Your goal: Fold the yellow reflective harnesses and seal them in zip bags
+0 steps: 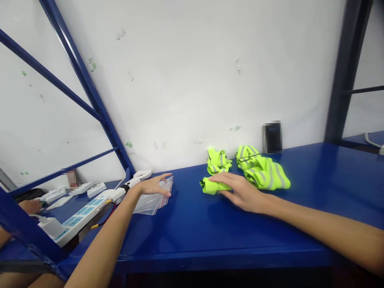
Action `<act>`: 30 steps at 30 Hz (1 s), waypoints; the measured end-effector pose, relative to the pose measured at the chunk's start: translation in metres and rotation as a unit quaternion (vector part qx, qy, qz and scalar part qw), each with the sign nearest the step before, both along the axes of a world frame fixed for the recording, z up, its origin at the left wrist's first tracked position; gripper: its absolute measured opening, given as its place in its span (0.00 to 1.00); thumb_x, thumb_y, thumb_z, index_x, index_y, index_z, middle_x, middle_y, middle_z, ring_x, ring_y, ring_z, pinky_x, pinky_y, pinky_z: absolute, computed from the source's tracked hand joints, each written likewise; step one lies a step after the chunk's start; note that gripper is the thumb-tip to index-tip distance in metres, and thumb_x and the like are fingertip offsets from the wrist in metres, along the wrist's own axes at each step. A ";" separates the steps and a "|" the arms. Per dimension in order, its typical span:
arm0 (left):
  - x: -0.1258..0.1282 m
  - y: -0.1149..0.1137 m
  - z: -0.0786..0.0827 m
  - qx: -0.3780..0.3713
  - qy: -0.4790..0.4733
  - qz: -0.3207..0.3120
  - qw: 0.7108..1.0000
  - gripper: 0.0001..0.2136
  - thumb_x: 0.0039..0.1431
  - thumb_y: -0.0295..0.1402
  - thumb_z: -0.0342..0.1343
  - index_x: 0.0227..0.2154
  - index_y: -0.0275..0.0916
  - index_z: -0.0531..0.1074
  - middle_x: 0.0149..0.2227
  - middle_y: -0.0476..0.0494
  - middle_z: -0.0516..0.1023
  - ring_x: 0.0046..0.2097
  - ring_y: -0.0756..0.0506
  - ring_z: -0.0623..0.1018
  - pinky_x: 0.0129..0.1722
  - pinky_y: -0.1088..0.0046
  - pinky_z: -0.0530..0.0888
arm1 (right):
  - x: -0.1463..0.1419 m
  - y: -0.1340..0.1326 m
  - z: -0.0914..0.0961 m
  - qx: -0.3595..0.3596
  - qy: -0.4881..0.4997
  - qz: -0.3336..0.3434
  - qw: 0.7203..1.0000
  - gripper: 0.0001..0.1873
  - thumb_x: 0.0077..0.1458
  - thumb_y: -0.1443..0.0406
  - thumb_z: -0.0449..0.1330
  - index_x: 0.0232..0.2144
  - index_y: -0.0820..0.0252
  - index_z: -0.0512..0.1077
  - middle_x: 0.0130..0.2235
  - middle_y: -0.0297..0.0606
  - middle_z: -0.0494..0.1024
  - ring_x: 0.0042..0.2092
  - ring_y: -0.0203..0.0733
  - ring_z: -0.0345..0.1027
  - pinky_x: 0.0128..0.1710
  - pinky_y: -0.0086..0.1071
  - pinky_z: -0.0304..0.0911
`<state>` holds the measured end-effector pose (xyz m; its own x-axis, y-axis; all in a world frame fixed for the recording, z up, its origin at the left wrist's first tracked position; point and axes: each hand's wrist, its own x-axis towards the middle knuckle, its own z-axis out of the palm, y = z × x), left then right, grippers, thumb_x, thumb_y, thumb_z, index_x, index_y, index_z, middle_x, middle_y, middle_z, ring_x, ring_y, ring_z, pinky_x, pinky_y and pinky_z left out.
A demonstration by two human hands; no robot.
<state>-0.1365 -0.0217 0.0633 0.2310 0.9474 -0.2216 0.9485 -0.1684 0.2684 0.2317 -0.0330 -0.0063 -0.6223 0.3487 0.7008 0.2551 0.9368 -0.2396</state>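
Vest roll (212, 186) under right hand (241, 193), fingers flat; left hand (153, 185) spread wide on empty zip bags (150, 202); loose vests (265, 172) far, unbagged.

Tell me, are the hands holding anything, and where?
Nothing is clearly gripped. The right hand lies over the top of a rolled neon-yellow reflective strap; the left hand rests flat on clear zip bags.

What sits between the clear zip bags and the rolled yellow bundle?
Nothing: the head view shows only bare blue bench top between the zip bags and the rolled yellow bundle.
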 end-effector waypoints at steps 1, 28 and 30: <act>0.003 0.001 0.001 0.008 -0.006 0.000 1.000 0.49 0.42 0.54 0.63 0.66 0.42 0.49 0.63 0.34 0.62 0.63 0.34 0.63 0.61 0.56 0.60 | 0.000 0.001 0.001 -0.003 0.003 -0.003 1.000 0.28 0.58 0.73 0.54 0.59 0.50 0.61 0.54 0.41 0.71 0.55 0.45 0.66 0.54 0.42 0.64; 0.139 0.001 -0.027 0.346 -0.176 -0.204 0.899 0.33 0.43 0.48 0.66 0.53 0.43 0.68 0.53 0.43 0.75 0.53 0.40 0.75 0.56 0.62 0.68 | 0.008 0.031 -0.001 0.133 -0.018 -0.085 0.987 0.27 0.55 0.78 0.50 0.54 0.54 0.67 0.52 0.44 0.73 0.52 0.48 0.66 0.48 0.42 0.66; 0.139 0.000 -0.031 0.356 -0.182 -0.210 0.892 0.31 0.45 0.47 0.65 0.52 0.43 0.69 0.52 0.43 0.76 0.52 0.40 0.75 0.55 0.61 0.69 | 0.006 0.030 -0.001 0.148 -0.027 -0.095 0.984 0.27 0.54 0.78 0.50 0.53 0.54 0.68 0.51 0.45 0.73 0.52 0.48 0.66 0.48 0.44 0.66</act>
<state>0.0029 -0.0216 0.0321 0.5325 0.6316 0.5635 0.6341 -0.7387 0.2287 0.2373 -0.0033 -0.0074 -0.6049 0.2490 0.7564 0.4380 0.8973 0.0549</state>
